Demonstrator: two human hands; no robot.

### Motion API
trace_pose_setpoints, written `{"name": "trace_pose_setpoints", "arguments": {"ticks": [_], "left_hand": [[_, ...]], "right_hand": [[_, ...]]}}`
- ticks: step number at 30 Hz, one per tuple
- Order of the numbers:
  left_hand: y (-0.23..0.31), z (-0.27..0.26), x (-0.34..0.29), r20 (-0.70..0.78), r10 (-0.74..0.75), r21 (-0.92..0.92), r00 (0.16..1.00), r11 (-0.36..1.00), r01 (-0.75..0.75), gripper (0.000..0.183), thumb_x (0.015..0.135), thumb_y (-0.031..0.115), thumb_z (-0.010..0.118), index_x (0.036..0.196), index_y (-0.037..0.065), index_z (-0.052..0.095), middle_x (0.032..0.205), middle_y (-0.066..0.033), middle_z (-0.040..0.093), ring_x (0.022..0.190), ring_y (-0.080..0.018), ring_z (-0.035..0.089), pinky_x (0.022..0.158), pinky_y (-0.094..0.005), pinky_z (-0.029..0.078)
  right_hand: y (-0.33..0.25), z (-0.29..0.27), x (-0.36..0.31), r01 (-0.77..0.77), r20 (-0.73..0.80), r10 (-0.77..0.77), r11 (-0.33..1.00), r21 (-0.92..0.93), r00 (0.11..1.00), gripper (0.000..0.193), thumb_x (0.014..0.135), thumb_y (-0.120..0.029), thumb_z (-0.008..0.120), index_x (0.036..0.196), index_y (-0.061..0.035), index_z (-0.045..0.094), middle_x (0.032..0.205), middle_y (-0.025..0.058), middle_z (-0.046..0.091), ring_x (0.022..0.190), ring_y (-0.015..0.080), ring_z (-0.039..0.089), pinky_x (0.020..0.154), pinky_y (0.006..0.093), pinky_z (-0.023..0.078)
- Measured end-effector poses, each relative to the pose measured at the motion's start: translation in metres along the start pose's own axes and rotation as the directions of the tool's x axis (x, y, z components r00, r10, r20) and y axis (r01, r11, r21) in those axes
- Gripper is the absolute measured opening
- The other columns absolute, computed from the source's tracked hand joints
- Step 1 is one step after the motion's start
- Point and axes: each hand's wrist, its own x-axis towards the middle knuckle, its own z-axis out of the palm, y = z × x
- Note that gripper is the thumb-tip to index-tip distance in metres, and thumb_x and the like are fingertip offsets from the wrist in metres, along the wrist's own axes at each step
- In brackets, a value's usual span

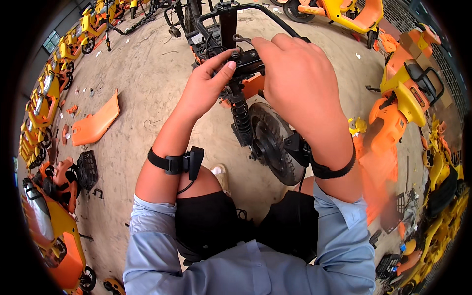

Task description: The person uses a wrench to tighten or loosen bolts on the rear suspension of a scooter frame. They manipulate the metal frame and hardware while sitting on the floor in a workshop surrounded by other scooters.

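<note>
A partly stripped scooter frame of black metal tubes (275,14) stands in front of me. My right hand (300,73) is closed over a metal wrench (244,39). Only the wrench's rounded end shows past the fingers; its handle is hidden in the hand. Just below that end, a bolt (235,53) sits on a black bracket (250,63). My left hand (209,83) is at the bracket's left side, index finger and thumb stretched apart around the bolt. The index fingertip appears to touch it. Below hang a coil-spring shock absorber (241,115) and a black-tyred wheel (273,142).
An orange body panel (98,120) lies on the concrete floor to my left. Several yellow and orange scooters stand along the left side. At right are a yellow-orange scooter (405,93) and a heap of yellow parts (440,189). Another scooter (339,12) stands at the back.
</note>
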Motion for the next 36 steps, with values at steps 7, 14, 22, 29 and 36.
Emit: {"name": "trace_pose_setpoints", "arguments": {"ticks": [7,14,22,29,36], "left_hand": [[-0.001,0.0,0.001,-0.023,-0.012,0.015,1.0,1.0,0.012,0.049,0.104,0.028,0.061,0.144,0.001,0.053,0.079,0.0071,0.053,0.064,-0.0009,0.042,0.053,-0.02,0.034],[-0.003,0.001,0.001,-0.039,-0.015,0.005,0.999,1.0,0.015,0.051,0.104,0.028,0.063,0.145,0.0,0.052,0.082,0.0067,0.053,0.062,-0.0014,0.041,0.052,-0.0202,0.033],[-0.003,0.002,0.003,-0.016,-0.014,0.0,1.0,1.0,0.014,0.051,0.104,0.028,0.062,0.145,-0.001,0.052,0.082,0.0067,0.053,0.062,-0.0017,0.041,0.052,-0.0205,0.032],[-0.002,0.001,0.002,-0.045,-0.075,-0.066,0.996,0.995,0.072,0.047,0.104,0.024,0.061,0.143,0.0,0.054,0.104,0.0004,0.067,0.088,-0.0053,0.059,0.074,-0.0221,0.048],[0.001,0.0,0.001,0.022,-0.054,0.01,0.998,0.999,0.053,0.044,0.105,0.027,0.06,0.144,0.006,0.055,0.098,0.0033,0.061,0.081,-0.0035,0.053,0.067,-0.0217,0.043]], "right_hand": [[0.027,0.023,-0.006,0.026,0.079,-0.033,0.996,0.081,0.996,0.033,0.075,-0.004,0.067,0.105,-0.0122,0.078,0.08,0.0046,0.065,0.087,0.0246,0.065,0.078,0.0385,0.048],[0.056,0.044,0.0,0.108,-0.008,-0.108,0.986,0.128,0.994,0.038,0.076,-0.005,0.067,0.109,-0.0203,0.079,0.087,-0.001,0.066,0.089,0.0228,0.062,0.082,0.0372,0.046],[0.059,0.043,-0.004,0.124,0.021,-0.129,0.98,0.156,0.991,0.035,0.077,-0.006,0.067,0.108,-0.017,0.077,0.086,0.0017,0.067,0.088,0.0244,0.064,0.081,0.0382,0.048],[-0.029,0.024,-0.013,0.026,0.115,-0.018,0.997,-0.075,0.993,0.009,0.08,-0.012,0.066,0.081,-0.006,0.072,0.081,0.0069,0.065,0.082,0.0217,0.064,0.073,0.0325,0.05],[0.015,-0.001,-0.001,-0.098,0.057,0.091,0.985,0.143,0.994,0.013,0.075,-0.007,0.068,0.087,-0.0059,0.073,0.084,0.0091,0.067,0.09,0.0254,0.066,0.074,0.0356,0.053]]}}
